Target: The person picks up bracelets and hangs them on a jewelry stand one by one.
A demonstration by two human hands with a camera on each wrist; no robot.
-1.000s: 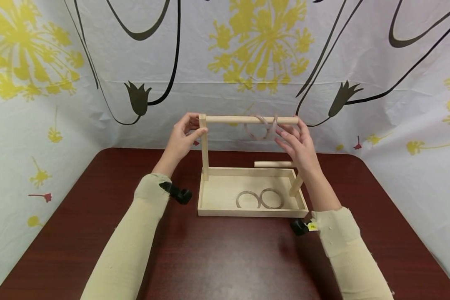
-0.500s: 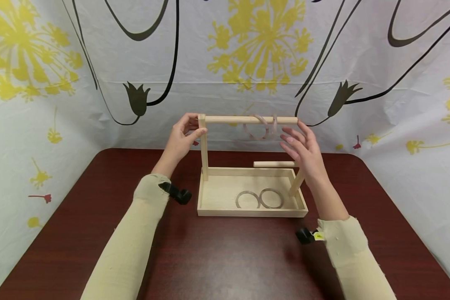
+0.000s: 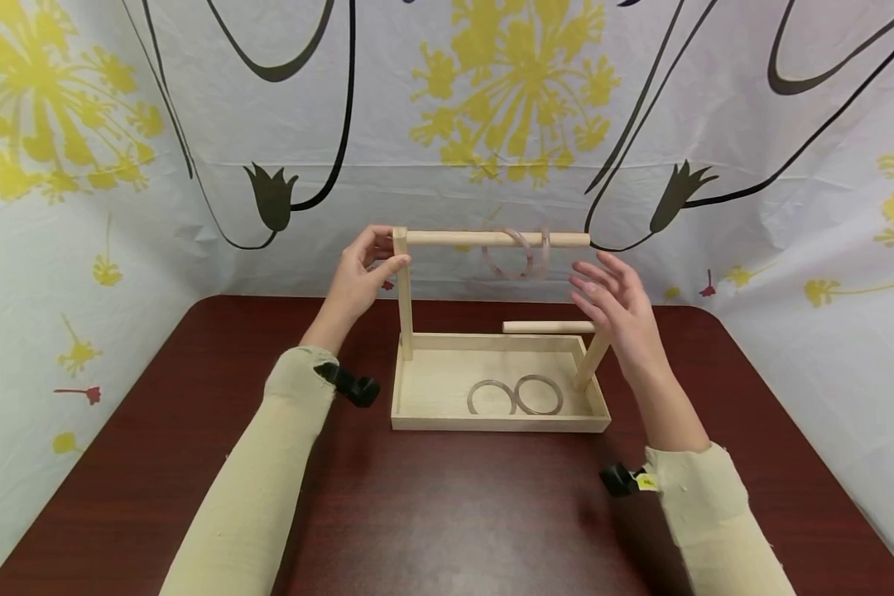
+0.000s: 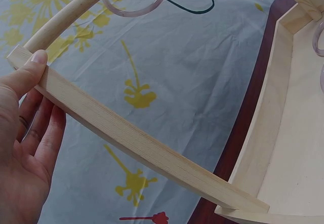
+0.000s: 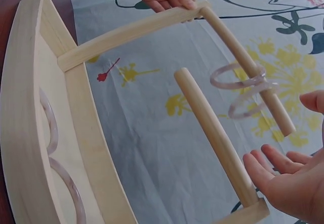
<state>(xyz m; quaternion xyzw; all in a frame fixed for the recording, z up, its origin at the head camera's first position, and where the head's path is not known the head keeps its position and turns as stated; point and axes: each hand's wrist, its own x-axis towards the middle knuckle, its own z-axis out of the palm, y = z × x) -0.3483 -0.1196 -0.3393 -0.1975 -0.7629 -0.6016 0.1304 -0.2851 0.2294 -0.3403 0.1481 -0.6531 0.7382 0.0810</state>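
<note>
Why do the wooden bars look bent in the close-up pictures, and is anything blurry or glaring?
Left wrist view: wide lens bows the upright post and tray wall. Right wrist view: same bowing on the tray; the pale rings on the top bar look soft. Head view: even light, faint sheen on the table.

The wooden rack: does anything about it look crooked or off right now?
Yes. The right post leans instead of standing upright like the left post. The upper rod, carrying two bangles, has a free right end, held up only where the left hand grips the corner. The right hand touches nothing.
</note>
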